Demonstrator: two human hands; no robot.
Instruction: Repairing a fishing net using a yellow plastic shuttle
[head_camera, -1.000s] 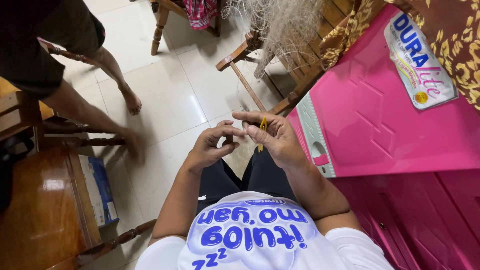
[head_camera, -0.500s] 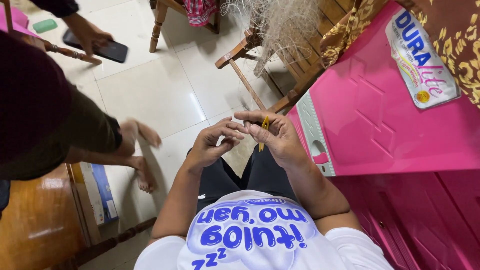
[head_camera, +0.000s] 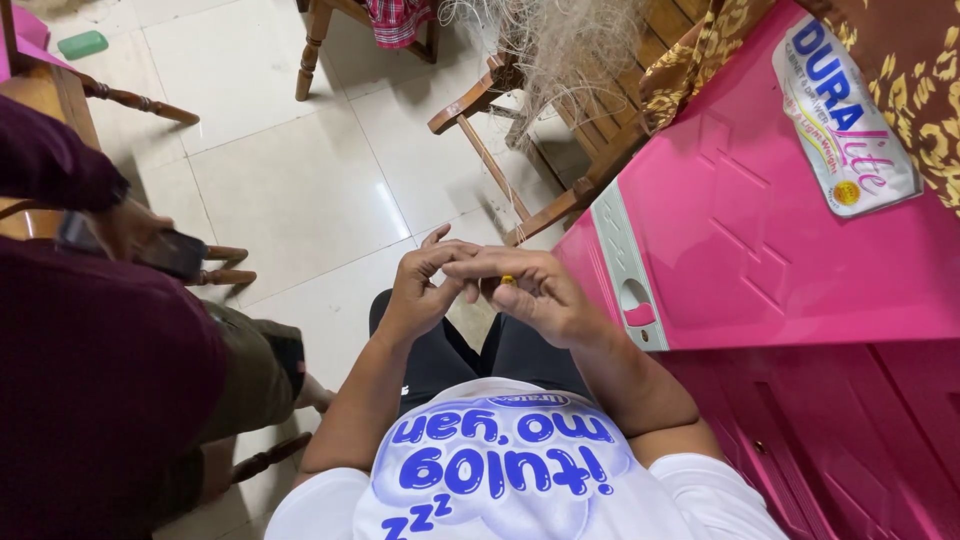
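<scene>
My left hand (head_camera: 422, 290) and my right hand (head_camera: 535, 292) meet in front of my chest, fingers curled together over my lap. A small yellow piece (head_camera: 507, 280) shows between the fingertips of my right hand. Both hands pinch around it; any thin strand between them is too fine to make out. I am seated in a white printed shirt and black shorts.
A pink plastic cabinet (head_camera: 760, 250) stands close on my right. A wooden chair (head_camera: 520, 150) with a bundle of pale fibres (head_camera: 560, 45) is ahead. Another person in a dark maroon sleeve (head_camera: 90, 360) stands at my left holding a phone (head_camera: 165, 252). Pale floor tiles (head_camera: 290, 170) lie ahead.
The person on the left has moved closer and lower in view, phone now near their body. My hands have closed tighter together; the yellow piece is mostly covered.
</scene>
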